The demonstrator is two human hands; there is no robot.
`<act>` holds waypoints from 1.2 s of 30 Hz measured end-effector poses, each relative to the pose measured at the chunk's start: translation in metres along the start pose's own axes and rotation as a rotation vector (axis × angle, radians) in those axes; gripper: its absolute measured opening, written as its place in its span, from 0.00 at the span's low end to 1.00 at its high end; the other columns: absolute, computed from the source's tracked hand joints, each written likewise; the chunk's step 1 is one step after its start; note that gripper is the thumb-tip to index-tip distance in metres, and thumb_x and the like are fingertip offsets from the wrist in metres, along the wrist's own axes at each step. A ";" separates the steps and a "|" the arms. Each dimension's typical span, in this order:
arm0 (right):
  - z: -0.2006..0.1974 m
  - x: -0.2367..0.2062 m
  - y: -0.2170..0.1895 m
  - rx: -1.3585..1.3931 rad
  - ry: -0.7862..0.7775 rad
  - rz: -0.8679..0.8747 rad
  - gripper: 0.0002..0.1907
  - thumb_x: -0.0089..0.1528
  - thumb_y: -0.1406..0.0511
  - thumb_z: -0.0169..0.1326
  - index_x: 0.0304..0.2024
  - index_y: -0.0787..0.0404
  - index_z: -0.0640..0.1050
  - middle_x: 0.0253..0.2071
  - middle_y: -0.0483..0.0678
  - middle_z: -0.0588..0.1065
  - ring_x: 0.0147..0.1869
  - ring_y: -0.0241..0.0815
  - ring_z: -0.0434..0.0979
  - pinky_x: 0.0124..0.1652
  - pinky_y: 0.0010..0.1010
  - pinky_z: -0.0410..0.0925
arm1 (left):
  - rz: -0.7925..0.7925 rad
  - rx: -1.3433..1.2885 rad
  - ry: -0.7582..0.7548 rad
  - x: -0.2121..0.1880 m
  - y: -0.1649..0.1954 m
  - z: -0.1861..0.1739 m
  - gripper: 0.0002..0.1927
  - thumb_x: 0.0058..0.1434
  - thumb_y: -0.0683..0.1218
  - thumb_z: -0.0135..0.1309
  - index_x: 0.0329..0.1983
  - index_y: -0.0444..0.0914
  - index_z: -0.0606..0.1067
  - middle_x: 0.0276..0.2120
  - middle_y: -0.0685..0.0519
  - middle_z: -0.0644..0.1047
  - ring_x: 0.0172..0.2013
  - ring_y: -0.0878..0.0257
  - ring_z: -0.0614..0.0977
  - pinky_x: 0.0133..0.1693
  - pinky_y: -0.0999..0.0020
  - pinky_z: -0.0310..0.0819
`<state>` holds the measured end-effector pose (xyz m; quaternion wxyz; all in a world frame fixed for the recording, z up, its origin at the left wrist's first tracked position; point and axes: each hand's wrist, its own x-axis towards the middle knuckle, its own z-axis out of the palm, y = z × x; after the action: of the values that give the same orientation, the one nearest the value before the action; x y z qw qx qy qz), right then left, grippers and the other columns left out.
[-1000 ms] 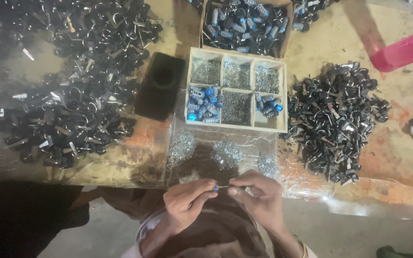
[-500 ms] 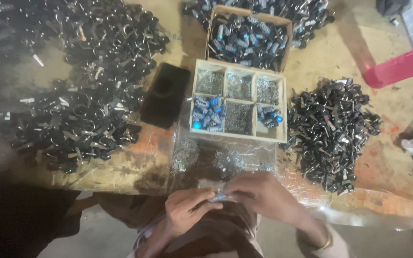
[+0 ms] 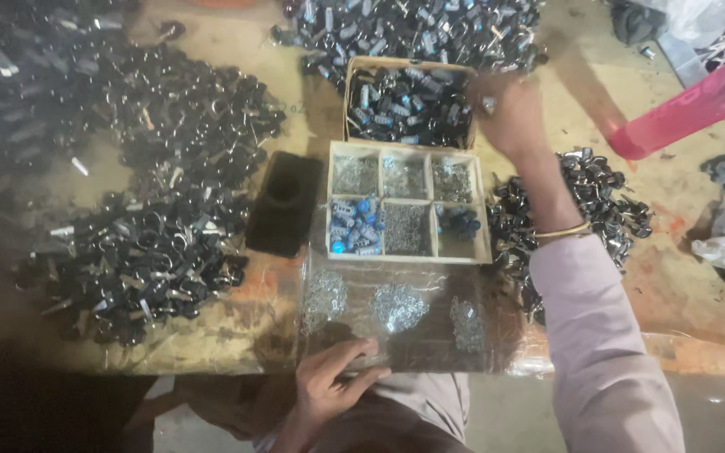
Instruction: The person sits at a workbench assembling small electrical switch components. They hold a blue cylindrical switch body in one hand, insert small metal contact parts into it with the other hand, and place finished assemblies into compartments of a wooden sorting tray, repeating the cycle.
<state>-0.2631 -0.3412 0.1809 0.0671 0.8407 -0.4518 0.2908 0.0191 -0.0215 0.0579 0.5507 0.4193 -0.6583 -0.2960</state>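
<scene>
At the far side of the worn wooden table [image 3: 698, 277], the right hand [image 3: 509, 113] reaches out over the right end of an open cardboard box of dark cylindrical parts [image 3: 404, 105]. The hand is blurred, its fingers bunched loosely with something small and pale at the fingertips; whether it truly has hold of a part I cannot tell. A thin gold bangle [image 3: 560, 232] circles the wrist above a pale pink sleeve [image 3: 602, 352].

At the near edge, the left hand [image 3: 333, 382] rests on the front of a clear plastic sheet [image 3: 413, 335], fingers slack and spread, pressing flat and gripping nothing. Three small heaps of silvery metal springs [image 3: 400, 304] lie on that sheet, just beyond the fingers.

Between the sheet and the cardboard box sits a pale divided tray with six compartments [image 3: 409, 210]: blue-capped pieces fill the lower left cell, a few more lie in the lower right, and fine metal bits fill the others. A black rectangular holder [image 3: 283, 204] lies just left of the tray. Heaps of black and metal clips [image 3: 144, 252] cover the table on the left, a smaller heap [image 3: 597, 201] sits right of the arm, and a pink plastic bar [image 3: 690, 105] lies at the far right.
</scene>
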 end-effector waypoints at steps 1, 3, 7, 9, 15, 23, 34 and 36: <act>0.005 -0.005 -0.002 0.059 -0.006 0.070 0.07 0.59 0.74 0.61 0.39 0.59 0.83 0.42 0.53 0.82 0.45 0.54 0.82 0.47 0.40 0.73 | -0.010 0.005 -0.006 0.002 0.000 -0.001 0.19 0.50 0.43 0.74 0.44 0.33 0.80 0.37 0.49 0.85 0.37 0.59 0.89 0.38 0.68 0.85; 0.009 -0.026 0.001 0.079 -0.027 0.190 0.06 0.62 0.71 0.61 0.41 0.59 0.84 0.42 0.53 0.81 0.45 0.55 0.82 0.46 0.42 0.73 | -0.040 0.010 -0.014 0.002 0.003 -0.001 0.18 0.50 0.42 0.74 0.42 0.34 0.81 0.37 0.49 0.85 0.37 0.58 0.90 0.38 0.68 0.85; -0.012 -0.082 0.011 -0.209 -0.328 0.340 0.12 0.60 0.63 0.62 0.47 0.54 0.84 0.40 0.55 0.81 0.47 0.59 0.80 0.47 0.48 0.72 | -0.027 -0.017 -0.055 0.005 0.000 0.000 0.19 0.50 0.43 0.74 0.42 0.33 0.81 0.37 0.48 0.85 0.37 0.57 0.90 0.38 0.68 0.85; -0.027 -0.115 0.011 -0.298 -0.524 0.358 0.18 0.55 0.59 0.65 0.48 0.53 0.84 0.40 0.55 0.80 0.49 0.60 0.78 0.46 0.49 0.71 | -0.021 -0.056 -0.082 0.008 -0.002 0.000 0.19 0.51 0.43 0.74 0.43 0.33 0.81 0.38 0.47 0.85 0.38 0.56 0.90 0.39 0.67 0.85; -0.046 -0.188 -0.017 -0.304 -0.301 0.283 0.08 0.61 0.63 0.58 0.43 0.52 0.83 0.47 0.41 0.78 0.58 0.49 0.73 0.57 0.44 0.65 | -0.159 -0.144 -0.235 0.016 0.005 -0.003 0.17 0.54 0.43 0.72 0.44 0.32 0.81 0.38 0.46 0.85 0.38 0.58 0.91 0.38 0.67 0.86; -0.063 -0.210 -0.030 -0.282 -0.225 0.426 0.08 0.63 0.67 0.59 0.45 0.56 0.83 0.44 0.47 0.77 0.51 0.50 0.76 0.51 0.43 0.67 | 0.085 0.082 -0.435 0.061 0.010 -0.001 0.09 0.62 0.45 0.65 0.43 0.36 0.82 0.41 0.48 0.85 0.36 0.60 0.89 0.36 0.69 0.86; -0.085 -0.234 -0.043 -0.293 -0.281 0.434 0.12 0.60 0.72 0.57 0.46 0.61 0.81 0.47 0.54 0.76 0.50 0.57 0.76 0.48 0.43 0.70 | 0.231 0.459 -0.546 0.187 0.002 0.059 0.10 0.63 0.41 0.56 0.45 0.33 0.79 0.38 0.46 0.81 0.36 0.51 0.84 0.33 0.57 0.81; -0.084 -0.236 -0.044 -0.236 -0.267 0.448 0.13 0.58 0.71 0.57 0.46 0.61 0.80 0.46 0.53 0.76 0.51 0.57 0.76 0.49 0.44 0.70 | 0.264 0.568 -0.558 0.205 -0.007 0.080 0.11 0.56 0.36 0.55 0.43 0.29 0.78 0.40 0.43 0.79 0.39 0.48 0.83 0.32 0.57 0.81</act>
<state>-0.3644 -0.1136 0.1269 0.0386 0.7371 -0.6619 0.1304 -0.0654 -0.2101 0.1323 0.2467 0.3702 -0.8858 -0.1318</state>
